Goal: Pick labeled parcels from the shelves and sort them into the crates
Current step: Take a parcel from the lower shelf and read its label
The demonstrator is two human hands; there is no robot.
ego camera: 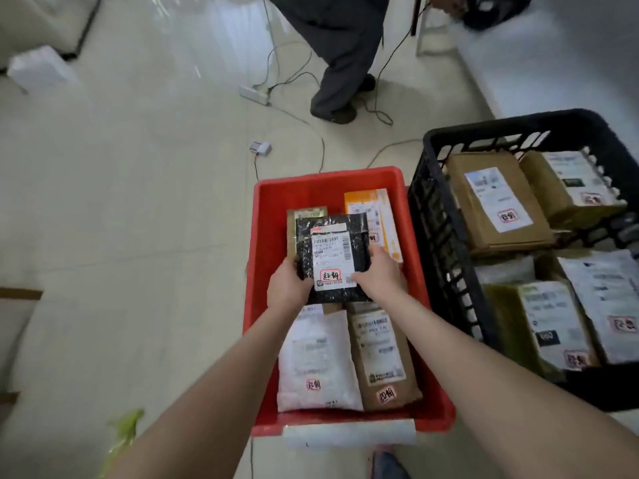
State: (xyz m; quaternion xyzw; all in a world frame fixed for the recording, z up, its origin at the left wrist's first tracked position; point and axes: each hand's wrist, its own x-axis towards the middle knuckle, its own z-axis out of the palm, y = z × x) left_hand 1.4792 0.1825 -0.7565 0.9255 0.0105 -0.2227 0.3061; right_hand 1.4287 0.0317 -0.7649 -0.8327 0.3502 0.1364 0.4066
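Plenty of open floor (138,236) lies left of the red crate (262,243). Over its middle, left hand (288,288) and right hand (378,276) pinch a glossy black parcel (332,250) by its lower corners, thumbs on top. A slatted black crate (434,216) stands just beside the right wall.

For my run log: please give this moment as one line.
left hand, right hand: hold black parcel | place: over red crate | black crate: beside, holds parcels

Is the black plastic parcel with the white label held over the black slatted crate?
No, the left hand and right hand grip the black plastic parcel over the red plastic crate.
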